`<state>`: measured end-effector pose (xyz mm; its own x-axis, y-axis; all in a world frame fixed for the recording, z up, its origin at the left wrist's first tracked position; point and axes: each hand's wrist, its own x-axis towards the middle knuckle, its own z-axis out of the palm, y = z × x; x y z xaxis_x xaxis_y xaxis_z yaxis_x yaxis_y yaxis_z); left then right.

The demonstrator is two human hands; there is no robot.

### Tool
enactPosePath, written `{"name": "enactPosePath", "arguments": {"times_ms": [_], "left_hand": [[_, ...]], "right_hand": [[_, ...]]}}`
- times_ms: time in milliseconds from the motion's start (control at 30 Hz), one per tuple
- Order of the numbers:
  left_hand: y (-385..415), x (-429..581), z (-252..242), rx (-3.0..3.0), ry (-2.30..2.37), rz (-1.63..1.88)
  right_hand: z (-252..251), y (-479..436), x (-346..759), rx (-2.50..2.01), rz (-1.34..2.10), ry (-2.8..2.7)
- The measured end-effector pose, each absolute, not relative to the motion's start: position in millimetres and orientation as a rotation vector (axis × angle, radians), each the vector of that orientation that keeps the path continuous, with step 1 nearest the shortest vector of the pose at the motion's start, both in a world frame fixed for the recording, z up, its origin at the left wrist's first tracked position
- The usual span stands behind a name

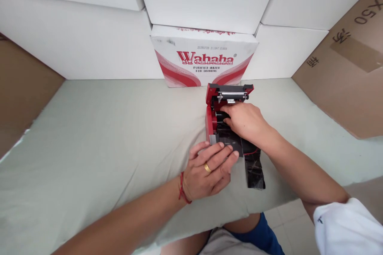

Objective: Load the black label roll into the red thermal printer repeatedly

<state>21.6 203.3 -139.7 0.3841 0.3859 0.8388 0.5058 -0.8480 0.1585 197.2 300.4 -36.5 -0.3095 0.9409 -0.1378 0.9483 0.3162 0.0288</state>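
A red and black label printer (210,124) stands on the cloth-covered table with its lid (230,88) tipped up, showing a roller and a metal bar on the underside. My right hand (247,121) reaches inside from the right, thumb and fingers closed around a shiny black ribbon roll (221,117); part of the roll is hidden by the hand. Thin black ribbon film (255,171) spreads over the printer's front and hangs down onto the cloth at the right. My left hand (209,169) rests on the front edge of the printer, fingers stretched out flat over the film.
Behind the printer leans a white and red Wahaha water carton (206,57). Large white boxes (101,44) form a wall at the back. Brown cardboard (344,71) stands at the right, and another brown panel (24,91) at the left. The table's front edge lies near my lap.
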Motion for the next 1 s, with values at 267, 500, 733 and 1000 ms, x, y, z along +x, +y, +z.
{"name": "enactPosePath", "arguments": {"times_ms": [267,500,733,1000], "left_hand": [[193.7,20.5,-131.4,-2.482,-0.745,-1.266],[191.7,21.8,-135.6,-2.491,-0.688,-1.243],[189.3,20.6,-133.7,-2.501,-0.701,-1.193],[190.7,20.8,-130.5,-2.519,-0.689,-1.210]], "right_hand": [[0.3,272.9,237.7,1.877,-0.584,3.074],[-17.8,308.4,267.1,2.004,-0.603,3.368],[-33.2,268.8,267.1,1.707,-0.362,3.499],[-40.3,237.5,274.4,1.220,0.063,3.469]]}}
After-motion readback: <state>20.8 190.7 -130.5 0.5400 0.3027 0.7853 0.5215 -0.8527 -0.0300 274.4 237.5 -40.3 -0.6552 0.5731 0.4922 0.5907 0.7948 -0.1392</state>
